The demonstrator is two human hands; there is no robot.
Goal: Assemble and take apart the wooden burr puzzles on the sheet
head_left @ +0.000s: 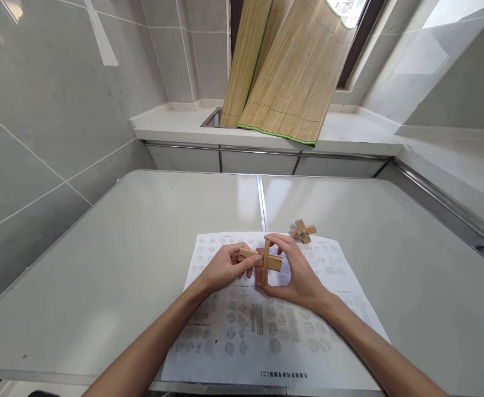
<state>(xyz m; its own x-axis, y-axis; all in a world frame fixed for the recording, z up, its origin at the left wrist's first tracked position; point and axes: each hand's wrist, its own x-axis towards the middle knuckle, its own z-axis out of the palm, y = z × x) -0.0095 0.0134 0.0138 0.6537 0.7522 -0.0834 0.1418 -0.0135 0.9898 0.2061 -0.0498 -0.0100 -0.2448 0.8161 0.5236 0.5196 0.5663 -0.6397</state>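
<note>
Between my two hands, over the printed sheet, are wooden puzzle pieces (274, 263) that cross one another. My left hand (229, 266) pinches the left end of a wooden bar that carries a dark printed mark. My right hand (293, 273) grips an upright wooden bar (265, 263), thumb at its bottom and fingertips at its top. The bars touch where they cross; how they fit together there is partly hidden by my fingers. Beyond my right hand stands an assembled wooden burr puzzle (303, 231) with a dark number on its middle.
A large white paper sheet (242, 366) with small printed puzzle diagrams lies on the pale table (101, 264). A narrow seam (262, 201) runs across the table. Behind it are a white ledge (175, 124) and a hanging bamboo mat (287, 71). Grey tiled walls (59, 82) enclose the sides.
</note>
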